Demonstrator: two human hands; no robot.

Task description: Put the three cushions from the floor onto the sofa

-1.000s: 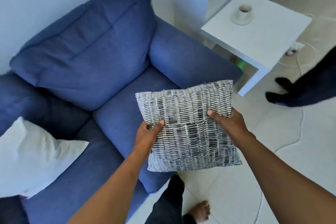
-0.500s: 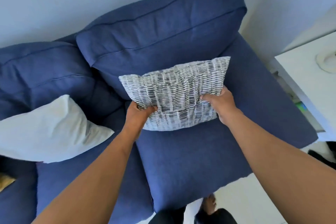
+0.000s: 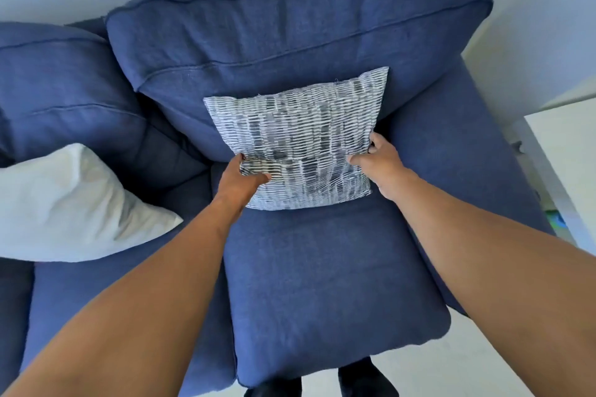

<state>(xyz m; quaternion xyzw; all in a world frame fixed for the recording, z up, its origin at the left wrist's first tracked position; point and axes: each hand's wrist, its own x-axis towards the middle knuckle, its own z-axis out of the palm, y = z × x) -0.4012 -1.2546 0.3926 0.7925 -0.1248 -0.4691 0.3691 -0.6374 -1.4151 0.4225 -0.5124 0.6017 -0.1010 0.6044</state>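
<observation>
The patterned cushion [image 3: 295, 142] is propped against the sofa [image 3: 322, 267] backrest, its lower corners pinched by the left hand [image 3: 240, 182] and right hand [image 3: 380, 164]. A white cushion [image 3: 71, 206] lies at left. A third is not seen; release remains.

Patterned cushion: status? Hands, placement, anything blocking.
Left hand and right hand both grip the patterned cushion at its lower corners. Cushion leaning on the sofa backrest, bottom on the seat. White cushion sits apart, left. Nothing blocking.

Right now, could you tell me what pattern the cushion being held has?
Grey and white woven dashes on the cushion, clearest in the head view.
</observation>
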